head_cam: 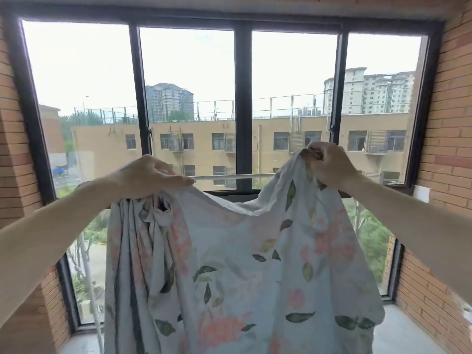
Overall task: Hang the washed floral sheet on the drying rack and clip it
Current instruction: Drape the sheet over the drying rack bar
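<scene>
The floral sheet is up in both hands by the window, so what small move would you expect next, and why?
Probably lifting the top edge over the white rail and letting it drape. The left hand and right hand hold the floral sheet at about rail height, its edge sagging between them, bunched on the left. No clips are visible.

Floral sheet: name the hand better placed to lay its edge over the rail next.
Probably the left hand: it grips the floral sheet right at the white rail. The right hand pinches its corner higher, above the rail.
</scene>
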A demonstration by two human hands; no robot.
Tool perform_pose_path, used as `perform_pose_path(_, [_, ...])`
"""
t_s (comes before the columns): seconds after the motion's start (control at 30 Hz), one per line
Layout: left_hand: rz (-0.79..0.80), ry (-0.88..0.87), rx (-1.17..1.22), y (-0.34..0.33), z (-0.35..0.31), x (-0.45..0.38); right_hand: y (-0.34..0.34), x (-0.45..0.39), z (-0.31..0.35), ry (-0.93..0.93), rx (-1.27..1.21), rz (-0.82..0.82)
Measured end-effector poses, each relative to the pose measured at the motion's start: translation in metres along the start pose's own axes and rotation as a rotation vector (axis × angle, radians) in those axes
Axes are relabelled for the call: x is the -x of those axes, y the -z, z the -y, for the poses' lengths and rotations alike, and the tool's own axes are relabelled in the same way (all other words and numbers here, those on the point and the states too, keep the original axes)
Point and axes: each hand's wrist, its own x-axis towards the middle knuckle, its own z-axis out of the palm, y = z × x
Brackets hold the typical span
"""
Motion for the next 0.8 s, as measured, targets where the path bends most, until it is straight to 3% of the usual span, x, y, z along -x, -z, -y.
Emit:
perform_pose_path(0.13, [0.063,-0.075,-0.091,-0.023,-0.036,-0.001,-0.024,0.001,0.047,0.033,-0.163,0.033])
perform_pose_path(0.3, [0.033,-0.099,-0.262,-0.064,-0.068,0.001,-0.058,0.002,0.088,0.034,-0.294,0.029])
perform_pose_path(0.47, [0.064,-0.187,-0.587,-0.097,-0.068,-0.005,-0.073,-0.003,0.097,0.004,-0.338,-0.009])
perform_pose_path(0.7, [0.092,-0.115,-0.405,-0.086,-0.034,-0.006,-0.05,-0.009,0.055,-0.059,-0.23,-0.085])
perform_pose_path(0.8, [0.187,-0.04,-0.334,-0.068,-0.02,-0.007,-0.035,-0.007,0.026,-0.083,-0.162,-0.112])
